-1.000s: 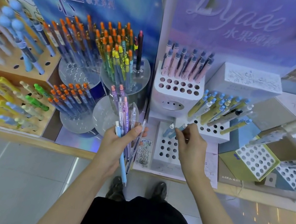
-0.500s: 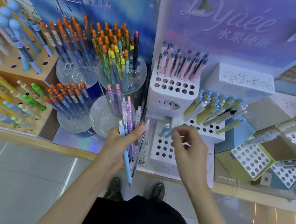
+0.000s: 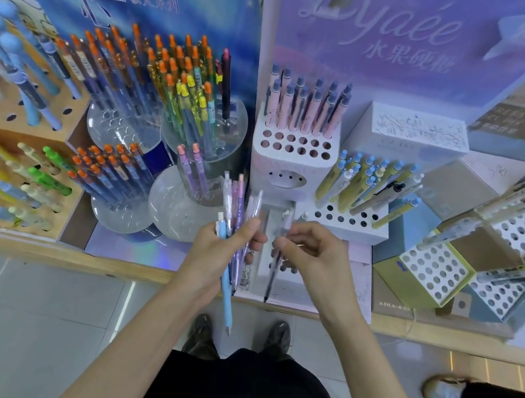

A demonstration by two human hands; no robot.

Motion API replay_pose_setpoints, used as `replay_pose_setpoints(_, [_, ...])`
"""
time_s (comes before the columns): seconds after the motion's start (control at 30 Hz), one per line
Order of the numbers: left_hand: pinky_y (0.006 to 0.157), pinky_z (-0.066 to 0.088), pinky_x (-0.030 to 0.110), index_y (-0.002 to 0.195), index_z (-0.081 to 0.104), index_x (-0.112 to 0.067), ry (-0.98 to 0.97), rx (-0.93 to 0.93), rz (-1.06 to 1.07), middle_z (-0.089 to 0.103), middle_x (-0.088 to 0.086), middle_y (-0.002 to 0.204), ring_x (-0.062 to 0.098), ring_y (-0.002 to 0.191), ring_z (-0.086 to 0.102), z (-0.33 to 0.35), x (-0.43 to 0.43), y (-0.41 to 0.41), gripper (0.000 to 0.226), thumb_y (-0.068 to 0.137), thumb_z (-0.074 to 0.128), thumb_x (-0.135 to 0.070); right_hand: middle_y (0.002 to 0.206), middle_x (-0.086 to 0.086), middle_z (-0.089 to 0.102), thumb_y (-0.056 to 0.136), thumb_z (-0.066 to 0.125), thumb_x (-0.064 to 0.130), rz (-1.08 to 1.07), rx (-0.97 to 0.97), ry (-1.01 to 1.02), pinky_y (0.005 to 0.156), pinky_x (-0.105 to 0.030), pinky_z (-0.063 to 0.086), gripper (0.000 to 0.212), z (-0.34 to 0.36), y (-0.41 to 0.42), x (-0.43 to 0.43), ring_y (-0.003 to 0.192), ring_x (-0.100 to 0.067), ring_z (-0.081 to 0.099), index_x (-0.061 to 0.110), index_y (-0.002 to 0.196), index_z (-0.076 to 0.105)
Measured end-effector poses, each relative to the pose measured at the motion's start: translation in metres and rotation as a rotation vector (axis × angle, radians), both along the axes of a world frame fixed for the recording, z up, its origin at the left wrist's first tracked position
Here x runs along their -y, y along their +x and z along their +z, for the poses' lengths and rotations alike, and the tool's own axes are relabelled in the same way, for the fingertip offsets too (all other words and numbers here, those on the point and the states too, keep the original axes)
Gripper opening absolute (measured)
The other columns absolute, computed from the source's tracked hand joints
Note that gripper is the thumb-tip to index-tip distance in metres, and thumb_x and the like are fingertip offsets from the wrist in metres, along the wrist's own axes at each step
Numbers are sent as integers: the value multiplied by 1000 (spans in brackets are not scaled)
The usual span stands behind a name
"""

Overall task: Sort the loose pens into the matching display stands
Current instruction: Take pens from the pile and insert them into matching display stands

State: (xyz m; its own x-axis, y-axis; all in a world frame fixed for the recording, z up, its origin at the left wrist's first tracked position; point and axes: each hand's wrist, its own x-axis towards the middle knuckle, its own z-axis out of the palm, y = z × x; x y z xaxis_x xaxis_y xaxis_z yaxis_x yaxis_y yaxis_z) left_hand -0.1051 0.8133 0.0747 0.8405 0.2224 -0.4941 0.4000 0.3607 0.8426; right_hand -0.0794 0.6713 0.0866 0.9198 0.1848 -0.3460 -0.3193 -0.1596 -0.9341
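right hand (image 3: 313, 258) grip clamped on clear pen (image 3: 269, 286), upright, tip down | left hand (image 3: 219, 247) clamps pen bundle (image 3: 238, 195)

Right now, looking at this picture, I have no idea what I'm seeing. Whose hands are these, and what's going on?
There is no machine here. A person wears one camera on the head, looking down at their own bare hands, so this is the only view. They stand at a shop shelf of pen displays: clear round stands on the left and a white stand holding pink pens. The left hand grips a bundle of loose pens. The right hand pinches a single pen.
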Motion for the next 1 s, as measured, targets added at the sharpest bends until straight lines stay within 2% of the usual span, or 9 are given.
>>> replay_pose_setpoints(0.1, [53,52,20,88,65,-12,32,25,-38,73,0,70,9,62,67,2,6,1,10,88,59,-20,76,-4,69,82,71,7,-90,11,-21,57,-16,47,10,-1,1,14,64,-5,61,12,87,64])
replay_pose_setpoints(0.27, [55,53,22,104,59,-10,34,75,-114,76,1,84,13,66,69,5,21,7,34,80,58,-34,83,-7,71,85,68,6,-235,79,-27,69,-25,54,9,0,1,40,76,-12,67,12,90,63])
replay_pose_setpoints(0.4, [55,54,21,103,57,-15,15,96,-185,76,-1,83,12,67,69,6,37,13,14,92,52,-22,84,-6,70,87,66,6,-299,186,-56,76,-28,53,18,5,2,61,81,-16,66,23,91,61])
replay_pose_setpoints(0.57, [64,56,23,104,59,0,-3,104,-262,76,3,87,16,79,72,8,60,22,24,91,53,-19,78,3,69,86,66,7,-415,326,-119,71,-24,48,33,11,4,87,74,-13,63,38,85,58])
replay_pose_setpoints(0.7, [71,57,25,110,59,7,-31,150,-250,75,8,95,23,92,71,11,79,33,44,80,61,-25,74,10,67,85,70,9,-573,397,-146,73,-33,52,28,17,10,111,73,-10,62,35,88,58])
replay_pose_setpoints(0.77, [72,56,21,111,58,9,-39,182,-269,75,3,91,18,89,72,16,90,40,38,83,60,-17,76,13,64,86,70,13,-649,488,-159,73,-32,52,26,23,15,127,75,-8,61,34,92,57])
replay_pose_setpoints(0.87, [67,52,14,105,57,8,-38,217,-307,75,-6,79,8,78,72,22,108,48,22,89,56,-7,83,5,60,89,64,11,-767,646,-187,74,-24,48,22,30,27,152,79,-9,58,28,98,54])
replay_pose_setpoints(0.93, [66,52,14,102,56,5,-55,231,-309,75,-7,80,8,78,72,25,117,53,16,90,55,-6,85,-1,59,91,62,11,-850,731,-228,73,-22,46,18,35,39,170,80,-12,57,23,101,52])
replay_pose_setpoints(1.0, [70,54,18,99,56,0,-79,239,-305,75,-5,87,13,84,72,25,123,56,15,88,56,-11,86,-1,58,91,61,14,-901,794,-263,73,-23,47,19,40,51,184,81,-14,57,27,99,49])
